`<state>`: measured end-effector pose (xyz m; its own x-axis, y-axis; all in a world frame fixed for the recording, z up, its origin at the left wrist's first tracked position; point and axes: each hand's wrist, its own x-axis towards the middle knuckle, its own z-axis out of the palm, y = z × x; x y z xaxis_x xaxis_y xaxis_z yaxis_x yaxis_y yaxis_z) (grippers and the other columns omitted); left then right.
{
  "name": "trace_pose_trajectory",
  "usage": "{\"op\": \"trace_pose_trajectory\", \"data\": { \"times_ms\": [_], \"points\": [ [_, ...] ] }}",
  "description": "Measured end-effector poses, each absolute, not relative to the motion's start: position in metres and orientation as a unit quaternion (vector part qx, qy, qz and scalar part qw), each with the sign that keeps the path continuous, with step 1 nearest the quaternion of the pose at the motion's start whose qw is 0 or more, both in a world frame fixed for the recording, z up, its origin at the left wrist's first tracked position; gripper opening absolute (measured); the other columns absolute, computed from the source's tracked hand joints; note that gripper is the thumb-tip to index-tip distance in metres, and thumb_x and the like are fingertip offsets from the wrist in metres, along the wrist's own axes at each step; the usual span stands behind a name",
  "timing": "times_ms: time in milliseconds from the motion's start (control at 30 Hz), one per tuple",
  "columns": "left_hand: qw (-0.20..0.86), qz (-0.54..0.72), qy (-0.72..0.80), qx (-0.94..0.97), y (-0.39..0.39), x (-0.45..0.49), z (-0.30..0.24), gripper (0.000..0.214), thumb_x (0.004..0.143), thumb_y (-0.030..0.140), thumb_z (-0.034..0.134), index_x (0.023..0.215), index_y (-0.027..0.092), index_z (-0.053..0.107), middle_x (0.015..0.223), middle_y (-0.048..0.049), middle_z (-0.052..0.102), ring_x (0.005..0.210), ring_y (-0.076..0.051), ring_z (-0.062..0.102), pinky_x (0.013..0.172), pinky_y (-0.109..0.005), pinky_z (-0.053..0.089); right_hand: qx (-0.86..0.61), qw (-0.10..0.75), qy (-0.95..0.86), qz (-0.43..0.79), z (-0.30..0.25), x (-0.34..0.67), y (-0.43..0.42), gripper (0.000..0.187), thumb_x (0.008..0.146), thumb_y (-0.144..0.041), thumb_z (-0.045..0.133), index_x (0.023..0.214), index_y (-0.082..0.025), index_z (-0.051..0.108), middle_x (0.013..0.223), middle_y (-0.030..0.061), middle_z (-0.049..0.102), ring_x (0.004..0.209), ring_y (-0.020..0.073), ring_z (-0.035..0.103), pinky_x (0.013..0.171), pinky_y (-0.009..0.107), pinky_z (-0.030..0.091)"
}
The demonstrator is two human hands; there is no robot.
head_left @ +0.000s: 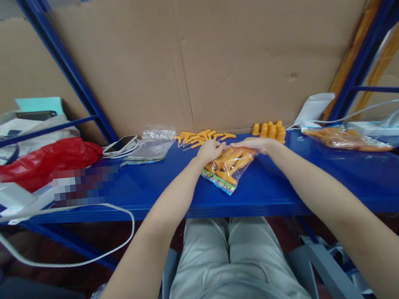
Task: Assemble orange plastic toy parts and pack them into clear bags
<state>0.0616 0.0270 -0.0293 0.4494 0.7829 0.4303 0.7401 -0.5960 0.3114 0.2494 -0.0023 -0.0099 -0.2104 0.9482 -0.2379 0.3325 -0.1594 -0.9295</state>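
Observation:
A clear plastic bag (230, 166) filled with curved orange pieces lies tilted on the blue shelf top, its colourful printed strip toward me. My left hand (211, 151) is closed on the bag's upper left side. At its upper right edge my right hand (255, 144) grips the plastic, thumb toward the left hand. Behind my hands lies a loose pile of orange pieces with small metal chains (198, 136). Just right of that stand several stacked orange cup-like pieces (270, 129). Part of the bag is hidden under my fingers.
Flat clear bags (153, 149) and a phone (123, 144) with a white cable lie to the left, near a red plastic bag (52, 161). Another filled bag (348, 139) and a white power strip (388, 126) are on the right. Blue posts and a cardboard wall (232, 47) bound the back.

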Motion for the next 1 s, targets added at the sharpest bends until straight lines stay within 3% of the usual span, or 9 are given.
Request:
{"op": "trace_pose_trajectory", "data": {
  "times_ms": [300,567,767,1000],
  "points": [
    [0.042,0.305,0.439,0.844,0.027,0.061,-0.029,0.046,0.095,0.030,0.048,0.060,0.013,0.071,0.051,-0.0022,0.060,0.054,-0.015,0.054,0.057,-0.027,0.033,-0.479,0.299,-0.545,0.619,-0.011,0.243,0.002,0.021,0.095,-0.030,0.054,0.109,-0.019,0.066,0.104,0.0061,0.076,0.087,0.0172,0.073,0.089,0.033,0.057],
    [0.039,0.328,0.436,0.837,0.029,0.059,-0.030,0.040,0.094,0.027,0.049,0.064,0.016,0.074,0.053,-0.0020,0.061,0.056,-0.016,0.055,0.060,-0.028,0.036,-0.437,0.316,-0.521,0.661,-0.013,0.236,-0.002,0.021,0.096,-0.021,0.050,0.111,-0.016,0.063,0.103,0.0073,0.076,0.086,0.0165,0.073,0.087,0.031,0.057],
    [0.007,0.337,0.453,0.825,0.031,0.058,-0.028,0.045,0.096,0.029,0.047,0.058,0.015,0.068,0.055,-0.0041,0.062,0.059,-0.017,0.059,0.062,-0.028,0.039,-0.431,0.340,-0.521,0.654,-0.013,0.235,0.001,0.024,0.091,-0.019,0.054,0.114,-0.016,0.063,0.102,0.0098,0.075,0.090,0.0190,0.073,0.088,0.032,0.057],
    [-0.023,0.433,0.473,0.767,0.035,0.050,-0.022,0.040,0.097,0.032,0.039,0.082,0.016,0.073,0.080,-0.0074,0.073,0.081,-0.022,0.066,0.076,-0.030,0.048,-0.436,0.435,-0.524,0.588,-0.014,0.251,0.017,0.033,0.088,-0.025,0.054,0.118,-0.017,0.063,0.099,0.0097,0.075,0.093,0.0215,0.072,0.086,0.033,0.059]
  ]
}}
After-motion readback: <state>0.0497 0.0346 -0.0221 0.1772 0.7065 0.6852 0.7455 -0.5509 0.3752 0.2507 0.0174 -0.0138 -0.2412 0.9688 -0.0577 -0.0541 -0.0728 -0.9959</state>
